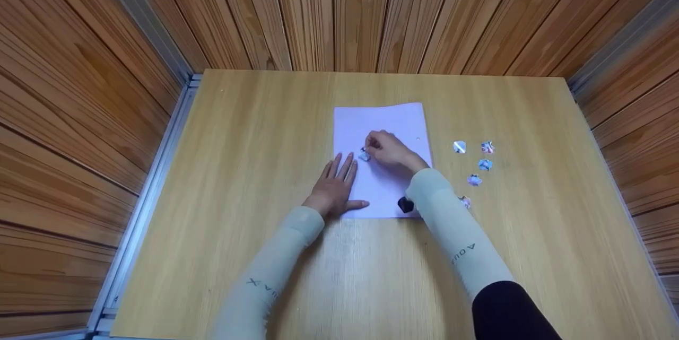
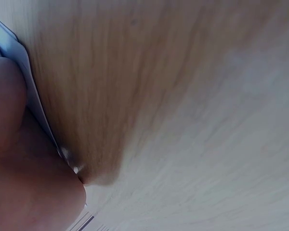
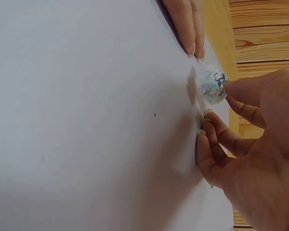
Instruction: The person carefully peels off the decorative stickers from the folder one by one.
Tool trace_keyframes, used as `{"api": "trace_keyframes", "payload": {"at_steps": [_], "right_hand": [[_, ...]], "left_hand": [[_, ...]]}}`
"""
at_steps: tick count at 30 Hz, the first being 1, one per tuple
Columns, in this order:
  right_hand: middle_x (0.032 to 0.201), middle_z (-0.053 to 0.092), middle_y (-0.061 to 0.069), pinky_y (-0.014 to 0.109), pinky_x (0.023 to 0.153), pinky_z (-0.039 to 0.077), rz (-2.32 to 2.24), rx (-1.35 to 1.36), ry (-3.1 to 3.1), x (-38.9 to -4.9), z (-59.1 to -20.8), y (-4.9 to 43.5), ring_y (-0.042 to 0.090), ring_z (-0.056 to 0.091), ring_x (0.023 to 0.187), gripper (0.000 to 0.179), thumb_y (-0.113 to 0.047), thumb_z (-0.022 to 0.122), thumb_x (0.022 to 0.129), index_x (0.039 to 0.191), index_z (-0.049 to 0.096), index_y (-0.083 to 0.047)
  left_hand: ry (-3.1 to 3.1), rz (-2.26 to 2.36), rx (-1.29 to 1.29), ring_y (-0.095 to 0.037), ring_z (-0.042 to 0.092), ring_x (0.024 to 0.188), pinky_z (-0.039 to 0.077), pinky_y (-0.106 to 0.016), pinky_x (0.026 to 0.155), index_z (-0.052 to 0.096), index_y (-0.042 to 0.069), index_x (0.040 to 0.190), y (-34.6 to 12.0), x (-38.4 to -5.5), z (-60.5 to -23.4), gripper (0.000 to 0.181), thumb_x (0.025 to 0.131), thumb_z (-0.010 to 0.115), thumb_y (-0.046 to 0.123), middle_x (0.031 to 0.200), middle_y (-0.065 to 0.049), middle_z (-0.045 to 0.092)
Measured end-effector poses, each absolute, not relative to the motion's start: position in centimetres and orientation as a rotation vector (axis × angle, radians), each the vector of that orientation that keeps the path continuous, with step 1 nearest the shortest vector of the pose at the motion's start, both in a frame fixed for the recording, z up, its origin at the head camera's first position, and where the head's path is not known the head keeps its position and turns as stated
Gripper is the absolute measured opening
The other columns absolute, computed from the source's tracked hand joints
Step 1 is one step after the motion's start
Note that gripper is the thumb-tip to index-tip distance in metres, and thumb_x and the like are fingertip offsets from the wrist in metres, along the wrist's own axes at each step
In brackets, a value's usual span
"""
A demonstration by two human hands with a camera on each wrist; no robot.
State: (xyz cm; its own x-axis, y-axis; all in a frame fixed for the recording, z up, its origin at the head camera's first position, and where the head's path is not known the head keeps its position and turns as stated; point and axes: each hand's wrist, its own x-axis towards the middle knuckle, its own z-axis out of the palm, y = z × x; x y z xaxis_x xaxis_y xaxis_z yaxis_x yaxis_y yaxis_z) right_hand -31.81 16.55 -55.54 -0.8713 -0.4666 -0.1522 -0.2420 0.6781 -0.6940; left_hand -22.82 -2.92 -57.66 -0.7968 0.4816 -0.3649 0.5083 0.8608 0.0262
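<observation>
A small sticker [image 3: 213,87] with a blue and white picture is pinched between the thumb and a finger of my right hand [image 1: 390,149]. It is held just over a pale lilac sheet of paper [image 1: 379,120], and the right wrist view shows its shadow on the paper. My left hand [image 1: 333,189] lies flat with its fingers spread, across the left edge of the sheet. In the left wrist view only part of that hand [image 2: 29,187] shows, beside the paper's edge. The left fingertips [image 3: 187,38] are near the sticker.
Several loose stickers, among them a pale one [image 1: 459,147] and a blue one [image 1: 485,164], lie on the wooden table [image 1: 254,159] right of the paper. One sticker [image 1: 465,201] is partly behind the right sleeve. A small black block [image 1: 405,205] sits at the right cuff. Wood-panelled walls surround the table.
</observation>
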Motion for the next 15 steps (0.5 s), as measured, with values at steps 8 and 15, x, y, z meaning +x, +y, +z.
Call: {"api": "trace_keyframes", "payload": {"at_steps": [8, 15], "right_hand": [[0.105, 0.068, 0.018, 0.046, 0.095, 0.051, -1.032, -0.544, 2.509, -31.1, -55.0, 16.9, 0.033, 0.063, 0.101, 0.010, -0.004, 0.055, 0.101, 0.105, 0.062, 0.001], [0.103, 0.068, 0.014, 0.044, 0.093, 0.051, -0.971, -0.484, 2.414, -29.8, -53.5, 17.3, 0.029, 0.062, 0.098, 0.009, -0.005, 0.056, 0.099, 0.104, 0.063, -0.002]], "left_hand": [[2.638, -0.083, 0.719, -0.036, -0.018, 0.155, -0.006, -0.048, 0.126, -0.005, 0.010, 0.164, -2.7, -23.3, -58.7, 0.109, 0.092, 0.030, 0.084, 0.171, -0.010, -0.017], [2.671, -0.019, 0.713, -0.036, -0.011, 0.157, 0.000, -0.048, 0.127, 0.002, 0.010, 0.165, -2.9, -22.9, -58.3, 0.108, 0.092, 0.032, 0.084, 0.172, -0.009, -0.010]]}}
